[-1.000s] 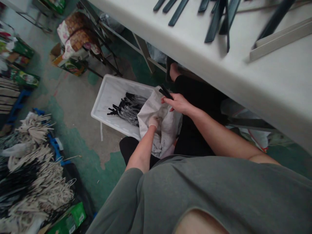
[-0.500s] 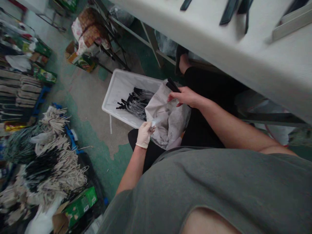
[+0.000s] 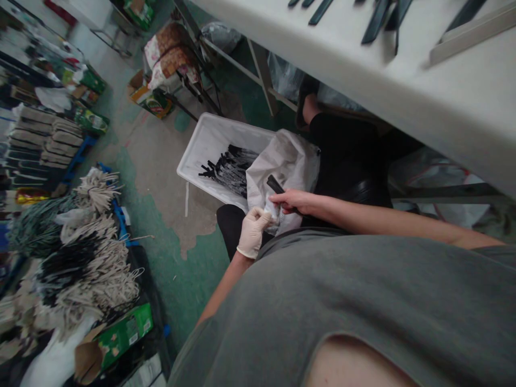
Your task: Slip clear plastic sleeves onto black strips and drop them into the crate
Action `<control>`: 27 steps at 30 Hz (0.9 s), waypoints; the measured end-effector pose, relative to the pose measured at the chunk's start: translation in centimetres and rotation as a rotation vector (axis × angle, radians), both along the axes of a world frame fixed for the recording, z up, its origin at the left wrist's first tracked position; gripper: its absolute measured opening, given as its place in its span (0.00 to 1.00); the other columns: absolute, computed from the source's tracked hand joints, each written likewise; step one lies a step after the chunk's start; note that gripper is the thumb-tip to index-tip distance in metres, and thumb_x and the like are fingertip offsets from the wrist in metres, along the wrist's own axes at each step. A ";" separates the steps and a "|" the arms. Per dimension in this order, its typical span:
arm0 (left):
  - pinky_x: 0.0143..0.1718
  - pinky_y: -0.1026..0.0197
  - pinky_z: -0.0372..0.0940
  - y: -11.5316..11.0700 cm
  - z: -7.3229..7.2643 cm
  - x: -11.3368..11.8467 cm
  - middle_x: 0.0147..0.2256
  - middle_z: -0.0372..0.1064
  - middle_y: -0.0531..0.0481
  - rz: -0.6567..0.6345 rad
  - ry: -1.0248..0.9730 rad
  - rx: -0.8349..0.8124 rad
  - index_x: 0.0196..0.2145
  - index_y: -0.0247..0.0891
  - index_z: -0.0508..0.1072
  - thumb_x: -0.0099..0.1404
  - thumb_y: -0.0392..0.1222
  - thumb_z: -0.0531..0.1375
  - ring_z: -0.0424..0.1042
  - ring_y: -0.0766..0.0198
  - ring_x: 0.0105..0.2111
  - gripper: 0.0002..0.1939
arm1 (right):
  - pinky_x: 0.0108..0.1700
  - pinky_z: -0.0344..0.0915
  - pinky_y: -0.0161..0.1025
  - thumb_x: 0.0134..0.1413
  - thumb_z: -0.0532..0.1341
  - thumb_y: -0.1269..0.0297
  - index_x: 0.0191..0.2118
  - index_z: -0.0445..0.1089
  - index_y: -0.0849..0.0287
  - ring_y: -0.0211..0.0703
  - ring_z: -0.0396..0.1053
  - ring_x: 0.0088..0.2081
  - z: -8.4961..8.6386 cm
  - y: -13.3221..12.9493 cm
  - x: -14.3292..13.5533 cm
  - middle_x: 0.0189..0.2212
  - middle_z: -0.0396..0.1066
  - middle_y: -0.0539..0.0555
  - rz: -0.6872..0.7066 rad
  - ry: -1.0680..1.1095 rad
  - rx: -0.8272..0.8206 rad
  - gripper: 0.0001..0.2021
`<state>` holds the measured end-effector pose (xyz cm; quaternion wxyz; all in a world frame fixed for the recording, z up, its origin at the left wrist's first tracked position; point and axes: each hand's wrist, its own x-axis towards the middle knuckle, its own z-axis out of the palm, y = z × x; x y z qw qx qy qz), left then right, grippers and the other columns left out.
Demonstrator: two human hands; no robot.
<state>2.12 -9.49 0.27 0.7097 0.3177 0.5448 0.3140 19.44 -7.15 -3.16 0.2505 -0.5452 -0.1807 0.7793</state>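
My left hand (image 3: 252,232), in a pale glove, pinches something small and whitish over the lap; it is too small to name. Close beside it, my right hand (image 3: 291,200) is bare and closed on black strips (image 3: 275,184) that point up and left. A whitish cloth sack (image 3: 288,156) lies beneath both hands, over the edge of a white plastic bin (image 3: 188,156). Inside the bin lies a bundle of black and grey strips (image 3: 234,169).
A white table (image 3: 363,70) crosses the upper right, with dark strips (image 3: 377,21) on it. Left on the floor are bundles of cords (image 3: 97,269) and a green carton (image 3: 127,333). A cushioned stool (image 3: 171,51) stands beyond the bin.
My right hand has moved down and toward my left hand with the black strips. My left hand has shifted slightly right and down. The view has shifted a little.
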 end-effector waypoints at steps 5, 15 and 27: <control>0.26 0.68 0.64 -0.3 -1.4 -1.2 0.21 0.67 0.57 -0.020 0.038 -0.044 0.23 0.37 0.64 0.41 0.53 0.76 0.70 0.70 0.22 0.27 | 0.24 0.65 0.30 0.55 0.67 0.63 0.29 0.70 0.62 0.29 0.59 0.19 0.0 0.8 1.4 0.24 0.71 0.50 0.033 -0.330 0.222 0.09; 0.28 0.69 0.65 3.5 0.1 -4.2 0.27 0.72 0.55 0.273 -0.011 -0.171 0.32 0.38 0.67 0.58 0.39 0.68 0.76 0.69 0.26 0.12 | 0.31 0.68 0.35 0.63 0.59 0.54 0.33 0.76 0.60 0.38 0.69 0.26 0.1 1.3 1.5 0.34 0.78 0.59 0.363 -0.622 0.360 0.15; 0.32 0.67 0.67 -0.1 -0.8 -0.1 0.30 0.76 0.51 0.011 -0.051 -0.224 0.35 0.37 0.70 0.51 0.41 0.72 0.78 0.64 0.30 0.17 | 0.17 0.54 0.25 0.58 0.65 0.66 0.23 0.60 0.60 0.24 0.45 0.13 -0.1 0.1 -0.3 0.15 0.56 0.41 -0.163 0.150 0.074 0.16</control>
